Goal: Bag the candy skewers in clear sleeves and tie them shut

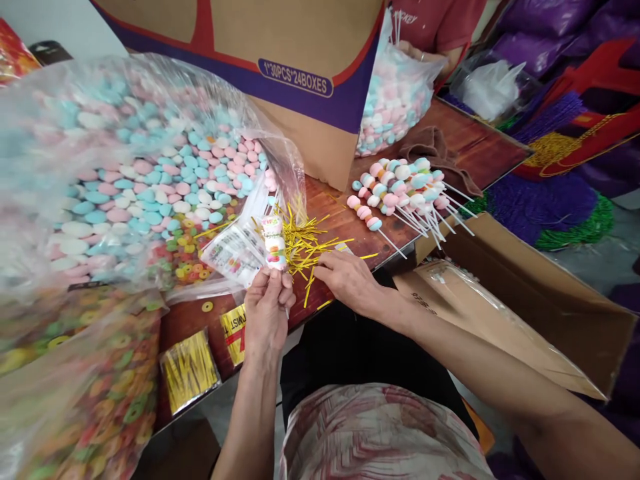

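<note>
My left hand is closed around the lower end of a marshmallow skewer, held upright in a printed clear wrapper. At the edge of a loose pile of gold twist ties, my right hand has its fingertips pinched together on a gold twist tie. Flat printed wrappers lie in a stack just left of the held skewer. To the right, several unwrapped marshmallow skewers are heaped with their white sticks pointing toward me.
A large clear bag of pastel marshmallows spreads over the left side. Gummy rings fill another bag in front. Packed twist ties lie by the table edge. A tall carton stands behind; an open box sits right. Someone in a red shirt sits across.
</note>
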`<state>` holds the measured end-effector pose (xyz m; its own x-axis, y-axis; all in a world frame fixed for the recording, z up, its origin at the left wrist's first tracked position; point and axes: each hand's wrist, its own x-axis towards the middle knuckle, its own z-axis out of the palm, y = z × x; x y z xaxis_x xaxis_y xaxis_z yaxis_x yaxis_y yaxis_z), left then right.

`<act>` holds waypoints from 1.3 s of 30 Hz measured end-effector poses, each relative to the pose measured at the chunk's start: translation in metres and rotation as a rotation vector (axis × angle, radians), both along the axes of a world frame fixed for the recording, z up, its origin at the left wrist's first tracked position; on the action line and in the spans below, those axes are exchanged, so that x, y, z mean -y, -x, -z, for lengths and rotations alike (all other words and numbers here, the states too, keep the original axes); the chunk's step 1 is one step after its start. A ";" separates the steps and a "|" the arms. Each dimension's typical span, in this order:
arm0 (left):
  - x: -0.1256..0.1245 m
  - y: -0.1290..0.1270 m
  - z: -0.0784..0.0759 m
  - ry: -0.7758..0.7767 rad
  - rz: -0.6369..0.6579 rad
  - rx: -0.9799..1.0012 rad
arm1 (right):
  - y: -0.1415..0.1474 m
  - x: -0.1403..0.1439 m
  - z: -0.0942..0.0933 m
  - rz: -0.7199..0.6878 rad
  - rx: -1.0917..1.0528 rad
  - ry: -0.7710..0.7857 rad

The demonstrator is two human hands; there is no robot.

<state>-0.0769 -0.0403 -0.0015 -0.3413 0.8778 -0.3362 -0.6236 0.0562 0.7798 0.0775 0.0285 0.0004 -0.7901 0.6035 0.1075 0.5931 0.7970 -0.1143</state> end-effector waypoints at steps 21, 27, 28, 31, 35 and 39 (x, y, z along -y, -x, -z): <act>-0.013 -0.026 0.008 -0.077 -0.022 -0.206 | 0.020 0.019 0.002 0.183 -0.939 0.539; -0.010 -0.030 0.011 -0.154 0.015 -0.233 | 0.030 0.023 0.011 0.483 -1.277 0.755; -0.009 -0.031 0.011 -0.162 0.028 -0.255 | 0.030 0.022 0.011 0.518 -1.309 0.760; -0.006 -0.034 0.010 -0.181 0.031 -0.371 | 0.028 0.021 0.009 0.580 -1.334 0.730; -0.008 -0.041 0.009 -0.190 -0.036 -0.430 | 0.019 0.023 0.007 0.520 -1.256 0.780; -0.013 -0.043 0.012 -0.166 -0.074 -0.390 | 0.006 0.025 0.006 0.467 -1.154 0.802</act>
